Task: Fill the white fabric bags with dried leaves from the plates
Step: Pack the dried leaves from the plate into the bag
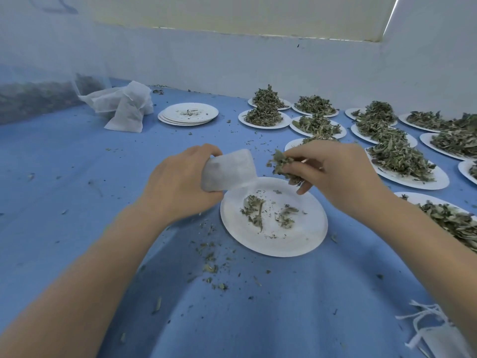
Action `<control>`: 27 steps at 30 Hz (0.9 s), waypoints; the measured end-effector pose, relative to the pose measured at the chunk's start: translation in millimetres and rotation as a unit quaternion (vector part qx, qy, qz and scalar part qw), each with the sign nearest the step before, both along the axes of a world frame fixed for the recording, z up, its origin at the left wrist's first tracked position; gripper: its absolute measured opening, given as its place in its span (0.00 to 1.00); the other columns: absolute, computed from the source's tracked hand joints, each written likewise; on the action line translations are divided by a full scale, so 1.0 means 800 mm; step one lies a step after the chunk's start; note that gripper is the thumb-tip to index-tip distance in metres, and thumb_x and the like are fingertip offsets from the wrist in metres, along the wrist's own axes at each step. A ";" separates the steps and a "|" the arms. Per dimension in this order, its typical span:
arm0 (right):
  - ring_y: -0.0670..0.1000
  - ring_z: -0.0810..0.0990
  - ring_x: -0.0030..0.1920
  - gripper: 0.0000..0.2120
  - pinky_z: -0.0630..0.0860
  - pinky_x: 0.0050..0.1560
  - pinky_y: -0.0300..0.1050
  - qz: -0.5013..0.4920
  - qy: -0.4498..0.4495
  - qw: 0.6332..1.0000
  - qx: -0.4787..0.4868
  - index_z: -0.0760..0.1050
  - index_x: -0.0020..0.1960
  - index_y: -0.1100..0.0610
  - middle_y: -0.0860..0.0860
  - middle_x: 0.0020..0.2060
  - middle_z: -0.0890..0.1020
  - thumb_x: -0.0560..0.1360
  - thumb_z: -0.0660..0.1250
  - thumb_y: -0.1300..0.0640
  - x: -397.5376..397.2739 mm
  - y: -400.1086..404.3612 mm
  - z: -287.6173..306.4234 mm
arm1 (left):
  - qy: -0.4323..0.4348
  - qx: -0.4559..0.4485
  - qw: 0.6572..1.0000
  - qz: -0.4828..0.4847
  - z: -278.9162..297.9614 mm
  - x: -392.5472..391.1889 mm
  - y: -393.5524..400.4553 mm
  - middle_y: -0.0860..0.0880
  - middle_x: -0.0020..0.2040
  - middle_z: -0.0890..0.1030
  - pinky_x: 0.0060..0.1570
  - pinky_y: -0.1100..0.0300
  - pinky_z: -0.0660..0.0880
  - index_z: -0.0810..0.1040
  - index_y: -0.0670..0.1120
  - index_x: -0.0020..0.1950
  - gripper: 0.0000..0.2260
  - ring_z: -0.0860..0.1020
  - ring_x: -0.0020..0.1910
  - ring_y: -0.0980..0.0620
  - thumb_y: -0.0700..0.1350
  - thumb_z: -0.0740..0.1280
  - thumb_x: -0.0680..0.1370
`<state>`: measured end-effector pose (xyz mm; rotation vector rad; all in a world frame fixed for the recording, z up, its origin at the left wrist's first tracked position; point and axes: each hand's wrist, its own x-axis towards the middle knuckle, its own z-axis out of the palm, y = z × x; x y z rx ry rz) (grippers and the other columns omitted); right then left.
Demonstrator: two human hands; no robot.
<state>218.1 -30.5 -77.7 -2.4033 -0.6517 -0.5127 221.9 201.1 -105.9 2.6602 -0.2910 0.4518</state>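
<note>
My left hand [178, 184] grips a white fabric bag [228, 169], its mouth turned to the right, above the far left rim of a white plate [296, 241]. My right hand [333, 174] pinches a clump of dried leaves [282, 165] just to the right of the bag's mouth, a small gap between them. The plate under both hands holds only a few leaf scraps [254, 211].
Several plates heaped with dried leaves [402, 158] fill the right side and back. A stack of used plates [189, 113] and a pile of filled white bags [126, 107] lie at the back left. Flat bags with strings [433, 329] sit at the bottom right. Crumbs dot the blue cloth [77, 177].
</note>
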 end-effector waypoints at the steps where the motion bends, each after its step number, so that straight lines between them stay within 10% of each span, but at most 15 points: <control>1: 0.44 0.80 0.29 0.05 0.73 0.39 0.30 0.008 -0.005 1.000 0.003 0.82 0.47 0.55 0.51 0.37 0.83 0.73 0.69 0.59 -0.001 0.001 0.000 | -0.001 0.011 1.000 -0.008 0.000 -0.002 -0.003 0.56 0.54 0.76 0.44 0.58 0.69 0.70 0.55 0.59 0.22 0.74 0.51 0.49 0.48 0.70 0.66; 9: 0.57 0.80 0.33 0.10 0.78 0.31 0.49 0.046 -0.153 0.966 -0.205 0.81 0.40 0.63 0.57 0.40 0.82 0.64 0.70 0.75 -0.012 0.020 -0.005 | -0.051 0.046 0.995 -0.075 -0.003 -0.014 -0.031 0.52 0.55 0.77 0.40 0.61 0.59 0.71 0.51 0.62 0.26 0.75 0.49 0.47 0.49 0.71 0.64; 16: 0.38 0.81 0.50 0.16 0.76 0.56 0.40 0.125 0.098 0.985 0.074 0.80 0.58 0.50 0.43 0.51 0.83 0.72 0.70 0.62 -0.019 0.018 0.009 | -0.025 -0.037 0.996 -0.071 -0.001 -0.014 -0.035 0.55 0.52 0.77 0.45 0.56 0.71 0.70 0.53 0.62 0.26 0.75 0.50 0.50 0.50 0.71 0.65; 23: 0.40 0.77 0.35 0.08 0.69 0.35 0.29 0.051 -0.006 0.997 0.064 0.85 0.43 0.56 0.46 0.36 0.83 0.68 0.73 0.66 -0.023 0.035 -0.007 | -0.033 -0.084 0.990 -0.104 0.004 -0.024 -0.043 0.57 0.43 0.77 0.41 0.54 0.73 0.74 0.52 0.54 0.22 0.75 0.43 0.53 0.53 0.72 0.63; 27: 0.39 0.80 0.37 0.14 0.76 0.39 0.33 0.056 0.040 0.989 0.134 0.84 0.47 0.49 0.37 0.39 0.83 0.68 0.71 0.66 -0.025 0.039 -0.007 | -0.034 -0.078 0.992 -0.091 0.006 -0.026 -0.045 0.58 0.41 0.76 0.38 0.56 0.72 0.73 0.53 0.52 0.21 0.73 0.41 0.54 0.56 0.69 0.61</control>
